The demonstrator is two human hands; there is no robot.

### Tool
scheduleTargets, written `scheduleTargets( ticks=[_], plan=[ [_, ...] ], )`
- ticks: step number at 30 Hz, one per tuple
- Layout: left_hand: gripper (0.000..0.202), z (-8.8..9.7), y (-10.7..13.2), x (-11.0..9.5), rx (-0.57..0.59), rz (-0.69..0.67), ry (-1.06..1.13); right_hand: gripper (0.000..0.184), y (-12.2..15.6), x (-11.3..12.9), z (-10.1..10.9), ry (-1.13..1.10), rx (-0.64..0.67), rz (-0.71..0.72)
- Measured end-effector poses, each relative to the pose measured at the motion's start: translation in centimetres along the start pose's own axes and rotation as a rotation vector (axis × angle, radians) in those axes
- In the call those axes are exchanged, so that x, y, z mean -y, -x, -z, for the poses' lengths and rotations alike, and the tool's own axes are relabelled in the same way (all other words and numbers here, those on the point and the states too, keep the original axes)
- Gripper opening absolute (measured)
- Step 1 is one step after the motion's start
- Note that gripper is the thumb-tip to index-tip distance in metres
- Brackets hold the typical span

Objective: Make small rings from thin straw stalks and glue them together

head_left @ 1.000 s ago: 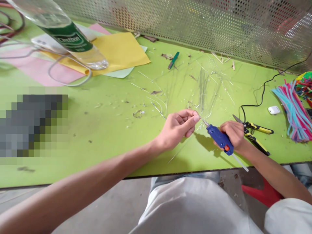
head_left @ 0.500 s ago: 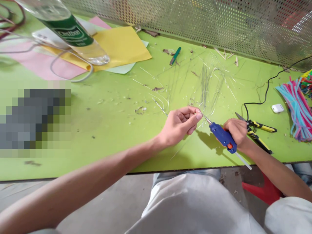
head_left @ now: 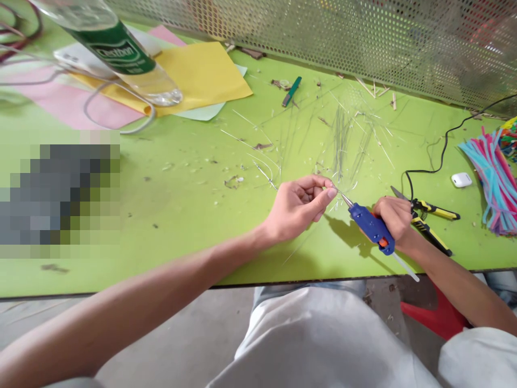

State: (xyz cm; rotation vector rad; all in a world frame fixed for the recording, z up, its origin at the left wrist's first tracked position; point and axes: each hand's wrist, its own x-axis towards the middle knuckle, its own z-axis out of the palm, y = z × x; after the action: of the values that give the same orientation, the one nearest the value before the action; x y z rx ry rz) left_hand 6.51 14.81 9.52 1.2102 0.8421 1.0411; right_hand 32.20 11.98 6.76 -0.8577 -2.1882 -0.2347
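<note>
My right hand point(head_left: 393, 218) is wrapped round a blue hot glue gun point(head_left: 370, 225) with an orange trigger; a whitish glue stick point(head_left: 406, 267) juts from its back end. The gun's metal nozzle points up and left, close to the fingertips of my left hand point(head_left: 301, 207). Thumb and forefinger of that hand are pinched together on something thin, too small to name. Thin wires point(head_left: 341, 143) lie on the green table point(head_left: 181, 210) just beyond both hands.
Yellow-and-black pliers point(head_left: 430, 229) lie right of my right hand, near a white earbud case point(head_left: 461, 180) and pink and blue pipe cleaners point(head_left: 495, 183). A tilted bottle point(head_left: 121, 51) and coloured paper point(head_left: 205, 73) are at back left. A perforated metal screen point(head_left: 323, 40) borders the back.
The glue gun and my right hand have shifted very slightly right, leaving a little more room between nozzle and left fingertips. The left hand keeps its pinch.
</note>
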Motion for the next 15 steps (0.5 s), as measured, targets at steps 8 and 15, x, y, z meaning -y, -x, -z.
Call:
scheduleTargets(
  ticks=[8, 15],
  plan=[
    [0.009, 0.8, 0.2, 0.6, -0.106, -0.443, -0.45, 0.033, 0.0, 0.1, 0.2, -0.027, 0.01, -0.001],
    [0.011, 1.1, 0.3, 0.9, -0.115, -0.679, -0.676, 0.039, 0.0, 0.2, 0.4, -0.01, 0.044, -0.025]
  ],
)
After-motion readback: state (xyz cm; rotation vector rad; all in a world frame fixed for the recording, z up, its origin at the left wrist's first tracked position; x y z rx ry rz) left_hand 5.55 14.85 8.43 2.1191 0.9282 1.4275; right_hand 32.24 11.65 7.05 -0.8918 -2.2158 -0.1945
